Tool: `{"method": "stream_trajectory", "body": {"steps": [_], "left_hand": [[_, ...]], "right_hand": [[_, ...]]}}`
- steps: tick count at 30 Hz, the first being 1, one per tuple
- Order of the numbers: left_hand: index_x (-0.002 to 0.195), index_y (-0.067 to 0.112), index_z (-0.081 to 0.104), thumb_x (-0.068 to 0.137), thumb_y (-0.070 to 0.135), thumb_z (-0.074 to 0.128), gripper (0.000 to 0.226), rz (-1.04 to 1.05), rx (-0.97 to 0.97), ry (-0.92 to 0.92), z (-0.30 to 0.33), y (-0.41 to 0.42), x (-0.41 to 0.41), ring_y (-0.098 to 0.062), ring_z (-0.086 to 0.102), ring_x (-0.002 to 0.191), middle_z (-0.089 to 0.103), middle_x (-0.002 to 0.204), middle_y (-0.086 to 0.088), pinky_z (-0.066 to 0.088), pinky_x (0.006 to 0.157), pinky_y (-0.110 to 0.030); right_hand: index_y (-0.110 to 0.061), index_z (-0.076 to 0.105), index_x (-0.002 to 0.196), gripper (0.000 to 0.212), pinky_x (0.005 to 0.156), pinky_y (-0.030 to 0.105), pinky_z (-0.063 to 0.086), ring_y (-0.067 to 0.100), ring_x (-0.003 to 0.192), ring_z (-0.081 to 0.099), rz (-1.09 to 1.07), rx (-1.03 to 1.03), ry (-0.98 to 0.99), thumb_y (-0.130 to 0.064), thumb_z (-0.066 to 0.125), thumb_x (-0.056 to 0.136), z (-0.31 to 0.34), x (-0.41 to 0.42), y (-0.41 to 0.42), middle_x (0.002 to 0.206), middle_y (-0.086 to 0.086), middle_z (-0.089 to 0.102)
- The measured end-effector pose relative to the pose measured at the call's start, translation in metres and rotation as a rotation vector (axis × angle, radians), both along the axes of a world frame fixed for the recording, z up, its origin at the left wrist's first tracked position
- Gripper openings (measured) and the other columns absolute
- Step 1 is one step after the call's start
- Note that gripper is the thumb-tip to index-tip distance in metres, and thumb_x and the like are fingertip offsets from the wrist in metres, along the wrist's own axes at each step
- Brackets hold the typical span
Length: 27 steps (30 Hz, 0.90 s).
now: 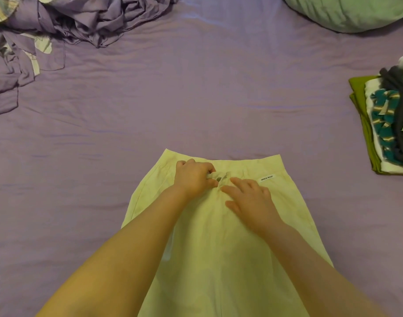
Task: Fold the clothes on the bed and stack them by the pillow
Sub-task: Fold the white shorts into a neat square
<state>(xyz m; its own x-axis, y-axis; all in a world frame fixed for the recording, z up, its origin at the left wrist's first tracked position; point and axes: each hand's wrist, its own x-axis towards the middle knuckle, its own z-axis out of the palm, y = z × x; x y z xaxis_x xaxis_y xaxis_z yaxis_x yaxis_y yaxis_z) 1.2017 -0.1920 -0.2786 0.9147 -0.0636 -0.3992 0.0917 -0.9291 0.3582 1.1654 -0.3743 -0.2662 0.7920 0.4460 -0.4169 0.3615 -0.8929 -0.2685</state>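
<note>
Bed (196, 99) sheet lies bare across the middle, from pale garment (218, 248) up to far edge: wide room for a hand. Obstacles: rumpled purple bedding (70, 24) far left, pillow (356, 12) far right corner, folded stack (385, 124) at right edge w/ sheet gap btwn stack & pillow.

bed (196, 99) | pale garment (218, 248); folded stack (378, 120); pillow (346, 12); crumpled bedding (81, 21)
</note>
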Motion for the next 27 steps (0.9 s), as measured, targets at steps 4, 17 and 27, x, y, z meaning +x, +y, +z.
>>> {"method": "stream_trajectory", "body": {"steps": [4, 17, 27], "left_hand": [[0.11, 0.029, 0.068, 0.087, 0.056, 0.056, 0.038, 0.034, -0.057, 0.063, 0.004, 0.001, 0.001, -0.02, 0.049, 0.11, 0.068, 0.102, 0.007, 0.023, 0.086, -0.032], [0.089, 0.011, 0.073, 0.087, 0.039, 0.062, 0.03, 0.322, -0.348, 0.276, 0.02, -0.004, 0.003, -0.026, 0.061, 0.096, 0.068, 0.088, -0.006, 0.05, 0.091, -0.044], [0.077, 0.022, 0.066, 0.092, 0.033, 0.057, 0.021, 0.323, -0.422, 0.3, 0.028, -0.007, 0.001, -0.024, 0.06, 0.096, 0.058, 0.075, 0.009, 0.042, 0.1, -0.042]], "right_hand": [[-0.031, 0.021, 0.149, 0.055, 0.1, 0.04, 0.036, 0.025, 0.13, 0.039, -0.123, 0.117, 0.012, -0.023, 0.043, 0.099, 0.009, 0.029, 0.006, 0.157, -0.003, 0.017], [-0.022, 0.068, 0.091, 0.009, 0.092, 0.03, 0.026, 0.019, 0.102, 0.048, -0.166, 0.355, -0.163, -0.02, 0.059, 0.091, 0.016, 0.032, 0.01, 0.092, -0.006, 0.064], [-0.019, 0.06, 0.097, 0.012, 0.086, 0.03, 0.034, 0.019, 0.092, 0.055, -0.142, 0.301, -0.066, -0.027, 0.052, 0.095, 0.017, 0.033, 0.018, 0.096, -0.003, 0.063]]}}
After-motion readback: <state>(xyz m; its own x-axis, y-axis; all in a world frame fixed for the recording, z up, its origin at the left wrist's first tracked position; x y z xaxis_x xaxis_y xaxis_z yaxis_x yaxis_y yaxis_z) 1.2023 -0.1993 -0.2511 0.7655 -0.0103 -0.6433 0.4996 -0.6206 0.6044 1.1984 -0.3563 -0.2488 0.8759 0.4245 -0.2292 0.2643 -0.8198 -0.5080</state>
